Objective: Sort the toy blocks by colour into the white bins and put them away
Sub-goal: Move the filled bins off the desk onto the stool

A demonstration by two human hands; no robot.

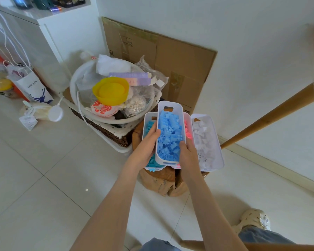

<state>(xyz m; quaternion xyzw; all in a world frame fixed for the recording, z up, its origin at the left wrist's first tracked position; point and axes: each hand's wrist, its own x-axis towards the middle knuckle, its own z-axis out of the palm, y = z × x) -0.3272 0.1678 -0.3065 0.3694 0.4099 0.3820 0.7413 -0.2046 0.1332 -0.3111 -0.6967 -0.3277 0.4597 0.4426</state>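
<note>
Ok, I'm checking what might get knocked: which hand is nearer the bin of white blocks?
Right. The right hand grips the blue bin at its right side, beside the bin of white blocks; the left hand grips its left side, farther off.

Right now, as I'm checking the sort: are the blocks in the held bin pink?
No: the bin between the left hand and right hand holds blue blocks.

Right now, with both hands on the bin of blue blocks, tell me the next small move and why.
Probably settle the bin of blue blocks level across the turquoise-block bin and pink-block bin beneath it, then let go. The left hand and right hand grip its long sides, and those bins, with the white-block bin, already fill the wooden stump's top.
</note>
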